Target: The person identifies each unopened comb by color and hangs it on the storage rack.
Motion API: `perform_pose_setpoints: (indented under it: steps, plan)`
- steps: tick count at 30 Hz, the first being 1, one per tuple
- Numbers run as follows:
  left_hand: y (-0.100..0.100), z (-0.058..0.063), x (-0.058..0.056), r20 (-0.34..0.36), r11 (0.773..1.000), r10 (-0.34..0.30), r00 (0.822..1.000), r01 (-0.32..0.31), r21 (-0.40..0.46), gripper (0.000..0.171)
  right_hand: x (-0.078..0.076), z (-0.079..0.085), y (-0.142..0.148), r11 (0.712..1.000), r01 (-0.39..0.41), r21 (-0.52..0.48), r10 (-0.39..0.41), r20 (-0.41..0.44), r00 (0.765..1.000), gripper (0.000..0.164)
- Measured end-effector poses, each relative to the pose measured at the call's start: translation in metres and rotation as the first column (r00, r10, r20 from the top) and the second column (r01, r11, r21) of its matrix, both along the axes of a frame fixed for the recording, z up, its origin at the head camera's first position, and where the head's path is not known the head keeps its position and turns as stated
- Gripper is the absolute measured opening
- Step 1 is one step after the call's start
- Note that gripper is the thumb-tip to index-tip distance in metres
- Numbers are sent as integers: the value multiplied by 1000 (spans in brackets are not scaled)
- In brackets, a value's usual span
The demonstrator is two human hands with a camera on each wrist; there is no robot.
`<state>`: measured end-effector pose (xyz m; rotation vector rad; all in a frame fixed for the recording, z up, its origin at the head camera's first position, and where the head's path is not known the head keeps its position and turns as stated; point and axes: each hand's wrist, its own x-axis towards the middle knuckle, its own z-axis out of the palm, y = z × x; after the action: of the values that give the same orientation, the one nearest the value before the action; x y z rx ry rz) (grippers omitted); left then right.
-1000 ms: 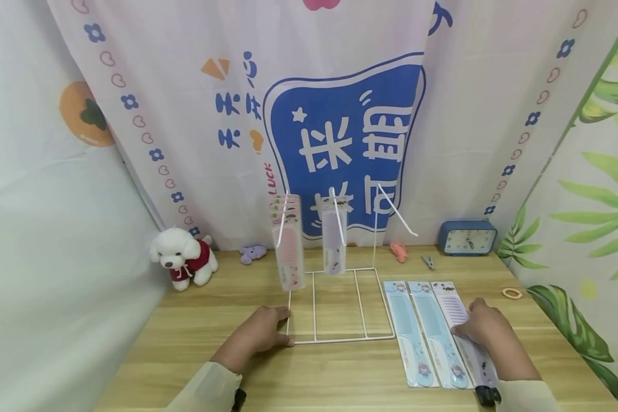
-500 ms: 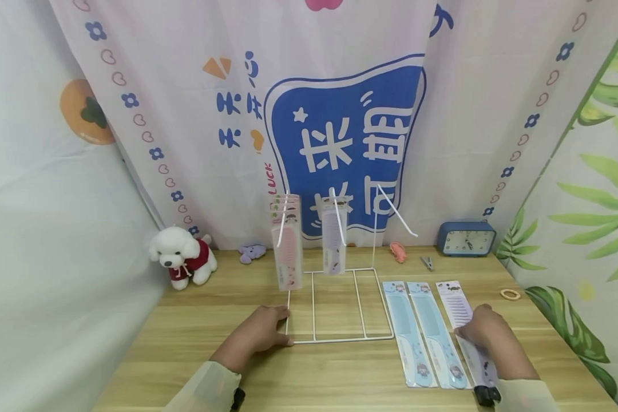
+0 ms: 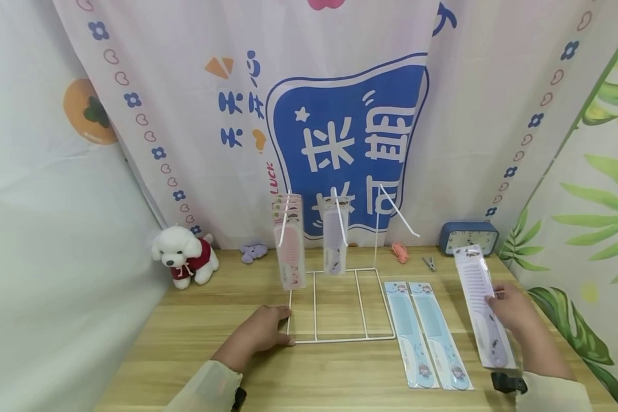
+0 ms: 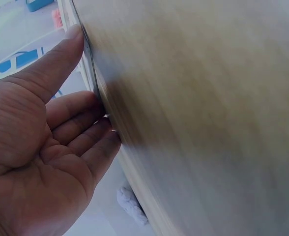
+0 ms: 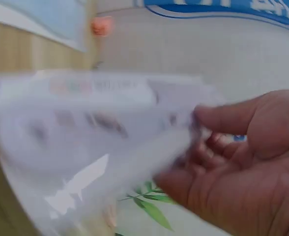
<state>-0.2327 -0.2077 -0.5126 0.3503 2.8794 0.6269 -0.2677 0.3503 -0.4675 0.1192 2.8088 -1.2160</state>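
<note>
My right hand (image 3: 512, 309) pinches a packaged lilac comb (image 3: 481, 306) by its right edge, tilted above the table in the head view. In the right wrist view the clear pack (image 5: 100, 123) is blurred, with thumb and fingers on its edge. My left hand (image 3: 268, 329) rests at the left front corner of a white wire display rack (image 3: 340, 340). Its thumb (image 4: 56, 64) is extended and touches the base wire. Packaged pink combs (image 3: 290, 252) hang on the rack's left hook, a lilac one (image 3: 335, 237) on the middle hook. The right hook (image 3: 399, 212) is bare.
Two packaged blue combs (image 3: 409, 335) lie side by side right of the rack. Behind are a plush dog (image 3: 182, 254), a purple toy (image 3: 253, 253), a coral-coloured item (image 3: 399, 252), a metal clip (image 3: 430, 264) and a blue clock (image 3: 468, 238). A curtain (image 3: 237, 189) backs the table.
My right hand has lifted the lilac comb off the table beside the blue ones and moved it up and to the right. The left hand has stayed at the rack's corner.
</note>
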Motion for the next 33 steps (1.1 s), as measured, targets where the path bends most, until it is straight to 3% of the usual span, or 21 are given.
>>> perform_pose_setpoints:
  steps: [5,7,9,11,12,14,16,17,19,21,25,27,30,33]
  plan:
    - [0,3,0,9,1000,7,1000,-7,-3,75,2,16,9,973,-64,-224,44,-94,995,28]
    - [1,3,0,12,1000,10,1000,-10,-1,75,5,19,10,923,-126,-364,74,-154,985,20]
    - [1,4,0,14,1000,14,1000,-14,1,75,8,20,7,829,-229,-509,117,-242,963,15]
    - [1,4,0,12,1000,15,1000,-15,-1,74,12,22,1,685,-361,-633,171,-342,924,24]
    - [1,3,0,11,1000,14,1000,-14,-4,74,14,22,-4,599,-430,-675,203,-392,897,30]
    - [1,3,0,9,1000,12,1000,-12,-9,74,16,24,-17,462,-562,-685,279,-490,826,38]
    - [1,1,0,7,1000,9,1000,-9,-10,74,19,26,-33,369,-656,-658,342,-560,755,41]
    - [1,1,0,7,1000,9,1000,-9,-9,74,19,27,-41,336,-687,-644,370,-581,725,42]
    - [1,1,-1,5,1000,9,1000,-9,-4,74,22,29,-59,331,-720,-610,410,-595,691,42]
    - [1,0,-1,5,1000,10,1000,-10,-3,74,25,31,-79,383,-721,-577,431,-579,692,38]
    - [0,0,-1,4,1000,12,1000,-12,-10,75,32,35,-119,558,-655,-510,432,-495,754,17]
    - [0,0,-1,7,1000,14,1000,-14,-10,75,34,36,-138,616,-615,-493,429,-445,786,10]
    - [0,0,-1,11,1000,16,1000,-16,-6,75,35,37,-162,653,-576,-492,428,-388,816,13]
    - [1,2,-1,14,1000,16,1000,-16,0,75,35,35,-182,652,-554,-518,438,-339,833,17]
